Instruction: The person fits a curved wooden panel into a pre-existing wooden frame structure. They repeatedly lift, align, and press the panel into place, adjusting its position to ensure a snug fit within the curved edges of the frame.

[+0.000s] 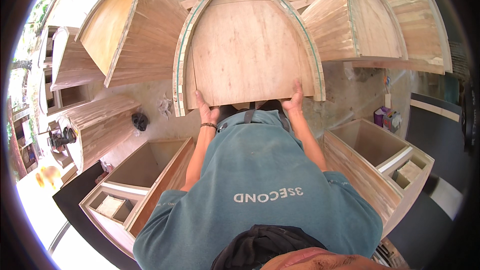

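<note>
Gripping the broad near end of a pale wooden piece shaped like a pointed arch [250, 50], you have it right in front of your waist, tip facing away. A green-lined wooden rim [311, 55] borders its flat face. Your left hand [209, 113] and right hand [294, 103] hold that end well apart, thumbs on the face; the other fingers, mostly hidden beneath, pinch the edge against them. Plank-sided pointed wooden shells flank it, left [150, 30] and right [327, 25]. On the grey floor [332, 87] to your left lie crumpled whitish plastic [164, 106] and a black bundle [140, 121]. Open-topped wooden boxes sit beside you, left [172, 185] and right [360, 170]
</note>
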`<state>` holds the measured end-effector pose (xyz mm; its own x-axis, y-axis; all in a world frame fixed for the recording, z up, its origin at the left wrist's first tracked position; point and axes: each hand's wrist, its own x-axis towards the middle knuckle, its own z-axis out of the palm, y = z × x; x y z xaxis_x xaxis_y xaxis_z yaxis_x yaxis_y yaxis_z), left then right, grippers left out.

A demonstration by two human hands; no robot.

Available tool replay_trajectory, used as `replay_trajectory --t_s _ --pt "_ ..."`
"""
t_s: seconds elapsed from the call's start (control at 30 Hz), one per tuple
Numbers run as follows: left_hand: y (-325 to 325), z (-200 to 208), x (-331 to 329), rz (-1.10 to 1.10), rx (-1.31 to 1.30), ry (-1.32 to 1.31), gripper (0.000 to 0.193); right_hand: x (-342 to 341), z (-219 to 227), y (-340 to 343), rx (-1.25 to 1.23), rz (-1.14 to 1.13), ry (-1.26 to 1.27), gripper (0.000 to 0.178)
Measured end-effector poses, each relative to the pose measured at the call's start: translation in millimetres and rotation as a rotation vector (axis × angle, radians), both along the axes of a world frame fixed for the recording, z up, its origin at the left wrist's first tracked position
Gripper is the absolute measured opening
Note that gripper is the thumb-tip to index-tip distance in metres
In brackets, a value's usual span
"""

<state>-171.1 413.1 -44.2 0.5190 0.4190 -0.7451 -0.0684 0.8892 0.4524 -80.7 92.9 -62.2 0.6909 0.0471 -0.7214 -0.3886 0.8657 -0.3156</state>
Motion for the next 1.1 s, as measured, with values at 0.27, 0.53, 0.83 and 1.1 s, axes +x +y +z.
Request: replay_trajectory --t_s 0.27,0.53,0.83,1.1 --pt "-6 25 7 -0.011 -0.007 0.041 0.09 0 9 4 -0.022 -0.041 0.01 0.056" --pt "-2 26 8 0.003 -0.128 0.083 0.08 2 2 1 -0.028 -0.073 0.009 0.053" --pt "-4 23 8 -0.007 -0.062 0.06 0.092 1 8 1 -0.017 -0.057 0.017 0.054" --pt "-7 36 15 0.003 -0.147 0.091 0.08 5 14 3 -0.032 -0.063 0.053 0.051"
